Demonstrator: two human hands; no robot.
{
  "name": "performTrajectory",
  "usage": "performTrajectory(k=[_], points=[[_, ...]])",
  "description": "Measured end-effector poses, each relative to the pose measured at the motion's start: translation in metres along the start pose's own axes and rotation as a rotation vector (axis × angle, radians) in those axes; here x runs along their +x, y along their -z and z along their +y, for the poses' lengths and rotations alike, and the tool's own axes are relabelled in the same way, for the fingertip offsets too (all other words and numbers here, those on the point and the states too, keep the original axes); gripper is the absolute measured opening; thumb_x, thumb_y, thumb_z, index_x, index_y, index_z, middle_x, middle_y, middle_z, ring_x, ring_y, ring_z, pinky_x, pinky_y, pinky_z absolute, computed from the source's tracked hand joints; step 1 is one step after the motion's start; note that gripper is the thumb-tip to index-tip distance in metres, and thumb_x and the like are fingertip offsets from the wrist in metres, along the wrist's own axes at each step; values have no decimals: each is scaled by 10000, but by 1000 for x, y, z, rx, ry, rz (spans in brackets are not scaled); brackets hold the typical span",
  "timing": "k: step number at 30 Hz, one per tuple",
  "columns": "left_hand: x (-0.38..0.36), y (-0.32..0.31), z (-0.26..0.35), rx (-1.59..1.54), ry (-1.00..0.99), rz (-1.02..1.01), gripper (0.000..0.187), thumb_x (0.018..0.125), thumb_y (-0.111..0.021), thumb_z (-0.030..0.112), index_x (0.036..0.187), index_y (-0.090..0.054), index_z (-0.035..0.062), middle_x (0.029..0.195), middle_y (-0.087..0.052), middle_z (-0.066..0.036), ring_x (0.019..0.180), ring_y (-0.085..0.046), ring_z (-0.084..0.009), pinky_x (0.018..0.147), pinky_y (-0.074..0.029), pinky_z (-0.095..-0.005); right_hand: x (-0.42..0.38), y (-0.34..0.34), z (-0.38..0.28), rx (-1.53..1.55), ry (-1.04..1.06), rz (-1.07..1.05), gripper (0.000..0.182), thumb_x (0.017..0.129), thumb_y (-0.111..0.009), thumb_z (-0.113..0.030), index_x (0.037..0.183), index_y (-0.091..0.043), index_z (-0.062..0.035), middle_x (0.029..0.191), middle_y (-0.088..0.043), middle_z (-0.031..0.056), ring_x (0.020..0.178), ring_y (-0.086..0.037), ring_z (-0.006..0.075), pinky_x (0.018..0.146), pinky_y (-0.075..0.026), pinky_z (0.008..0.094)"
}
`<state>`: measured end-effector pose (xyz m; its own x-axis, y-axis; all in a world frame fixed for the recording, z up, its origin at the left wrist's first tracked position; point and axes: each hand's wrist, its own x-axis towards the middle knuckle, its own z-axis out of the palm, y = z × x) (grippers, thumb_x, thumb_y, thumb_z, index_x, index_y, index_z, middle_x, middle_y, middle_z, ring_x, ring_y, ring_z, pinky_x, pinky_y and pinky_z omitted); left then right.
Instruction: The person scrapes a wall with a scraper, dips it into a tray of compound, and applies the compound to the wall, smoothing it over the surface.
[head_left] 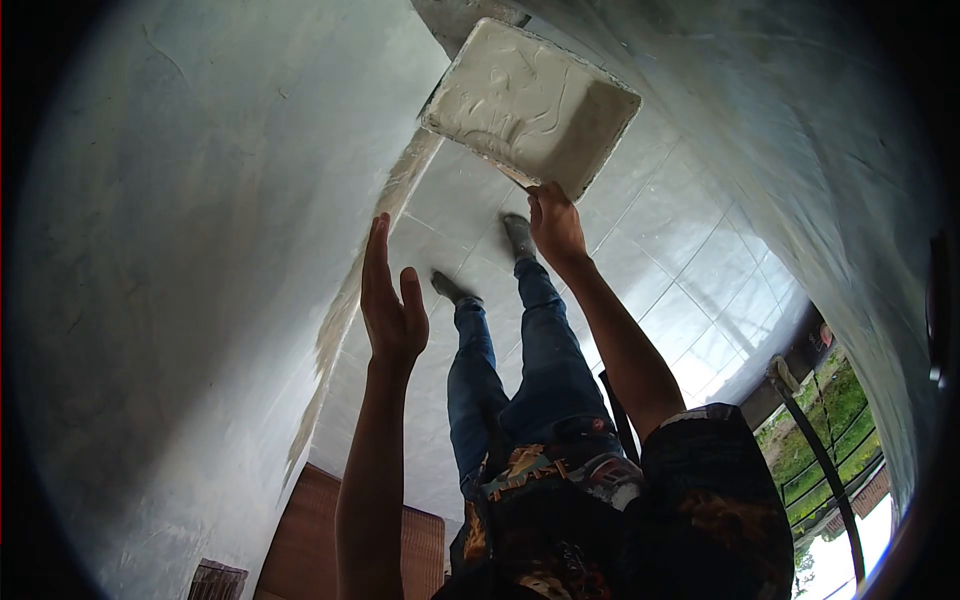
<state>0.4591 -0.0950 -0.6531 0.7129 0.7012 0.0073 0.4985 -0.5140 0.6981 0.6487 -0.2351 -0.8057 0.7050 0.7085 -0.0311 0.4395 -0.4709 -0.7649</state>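
My left hand is held up beside the pale wall, its fingers stretched out and its thumb apart, with nothing in it. The fingertips overlap the wall's lower edge in this view. My right hand is closed around a thin, flat-bladed tool, seen nearly edge-on; most of its handle is hidden in the fist. Right beyond that fist is a rectangular tray with a whitish crusted rim. Thick off-white paste fills its bottom, smeared and ridged, with a shadow across its right part.
A rough beige strip runs along the wall's bottom. My feet stand on glossy tiles. Brown wooden furniture is at lower left, another curving wall at right. Grass shows outside at lower right.
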Motion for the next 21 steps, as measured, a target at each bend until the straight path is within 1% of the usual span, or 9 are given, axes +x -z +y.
performTrajectory(k=[2,4,5,8,11,14,17,18,21], points=[[-5,0,-2,7,13,-8,606,1075,-356,412,1527,-328,9,1508,-445,-246,1412,-421,-407,1166,-337,-493,30,1,13,-74,51,-13,90,903,-565,-18,922,-647,16,939,-610,198,886,-640,405,789,-542,499],[-9,-2,-2,2,34,7,615,1073,-341,428,1515,-351,0,1506,-455,-238,1414,-424,-392,1169,-328,-491,54,-7,32,-287,48,-206,122,892,-560,-27,946,-665,3,971,-640,184,939,-657,382,821,-561,474],[-11,-2,-3,-5,56,21,627,1072,-325,444,1503,-374,-9,1503,-464,-230,1417,-426,-378,1172,-320,-489,63,-14,38,-286,51,-210,122,892,-560,-27,946,-665,3,971,-640,184,939,-657,382,821,-561,474],[-16,-1,-7,-4,75,30,612,1072,-336,423,1506,-370,-9,1503,-463,-232,1417,-426,-379,1172,-318,-492,81,-31,43,-391,-17,-474,153,874,-571,-42,975,-684,-20,1028,-677,202,1025,-680,372,835,-575,466],[-19,-3,-11,-10,86,29,592,1071,-347,388,1506,-366,-13,1504,-462,-233,1418,-425,-379,1174,-316,-488,100,-56,52,-406,121,-492,158,869,-585,-58,967,-697,-6,986,-691,218,973,-699,376,825,-577,471],[-18,-4,-14,-3,68,-12,604,1075,-340,399,1529,-323,1,1519,-435,-243,1421,-409,-406,1172,-323,-494,127,-50,34,-397,16,-561,174,866,-589,-68,962,-710,13,939,-706,229,941,-710,376,835,-577,464],[-13,-7,-15,-12,49,-1,597,1075,-338,387,1526,-327,-3,1518,-435,-245,1419,-410,-408,1172,-323,-494,140,-42,7,-329,-25,-472,181,861,-592,-64,956,-715,28,921,-712,248,924,-715,379,848,-575,456],[-13,-8,-14,-13,55,-3,597,1075,-338,387,1526,-327,-3,1518,-435,-245,1419,-410,-408,1172,-323,-494,141,-45,5,-325,-19,-525,183,863,-604,-73,974,-712,26,947,-713,241,933,-713,378,853,-573,463],[-6,-12,-15,-12,54,-1,558,1067,-347,322,1501,-359,-28,1499,-460,-243,1417,-427,-376,1174,-316,-484,129,-77,43,-330,55,-525,196,868,-620,-86,1013,-710,11,963,-713,234,931,-712,379,857,-571,466]])
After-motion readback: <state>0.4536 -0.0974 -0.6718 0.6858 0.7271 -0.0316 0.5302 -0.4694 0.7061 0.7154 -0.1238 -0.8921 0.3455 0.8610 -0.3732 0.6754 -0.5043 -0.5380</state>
